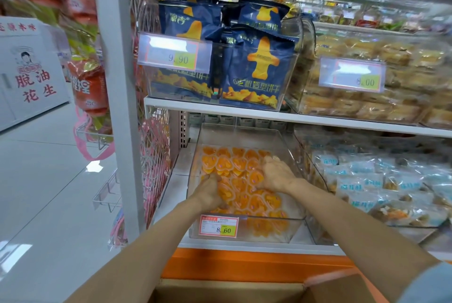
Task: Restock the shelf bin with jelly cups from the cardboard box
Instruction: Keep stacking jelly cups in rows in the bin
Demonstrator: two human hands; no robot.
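The clear bin's price tag reads 8.60; on the shelf above, one tag reads 9.90 and another tag reads 8.00; a white box at far left reads 脱油花生; both bare forearms reach over the cardboard box into the bin on the lower shelf, knuckles up; the left hand and right hand lie on the orange jelly cups filling it, fingers bent down among them; whether they grip any I cannot tell
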